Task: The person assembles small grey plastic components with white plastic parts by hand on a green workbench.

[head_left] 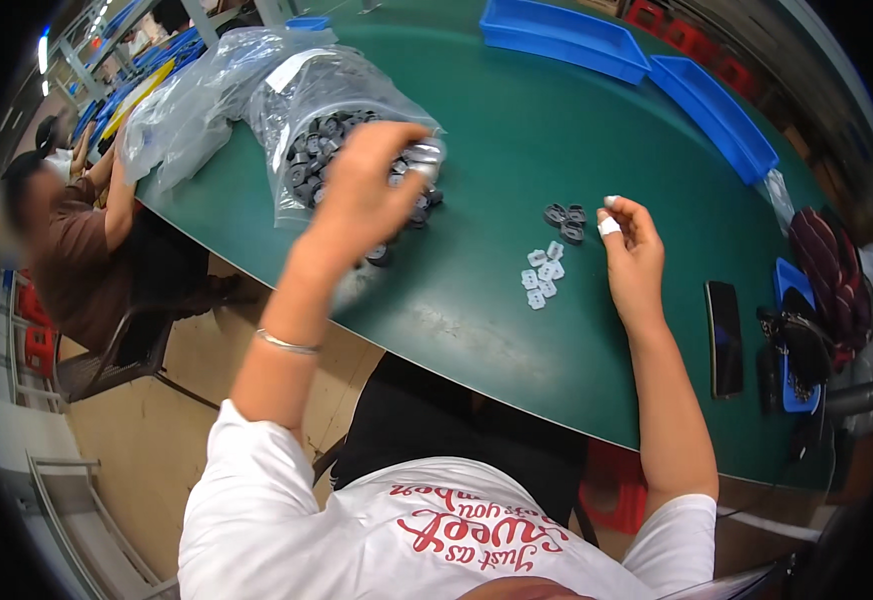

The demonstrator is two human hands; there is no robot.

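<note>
My left hand (375, 190) is over the mouth of a clear plastic bag (302, 80) full of small dark grey caps (309, 165). Its fingers are curved and smeared by motion, so I cannot tell whether they hold anything. Some caps have spilled onto the green table (457, 290) below that hand. My right hand (638, 245), with white wraps on the thumb and index fingertips, rests on the table with nothing visible between its parted fingers. Just left of it lie several dark grey parts (567, 220). Several small pale, translucent pieces (545, 275) are grouped nearer to me.
Two blue trays (562, 40) stand along the far edge. To the right are a phone (724, 338) and a blue bin (795, 290) beside dark maroon fabric (832, 270). Crumpled clear plastic (192, 105) covers the far left, where another person (82, 240) sits.
</note>
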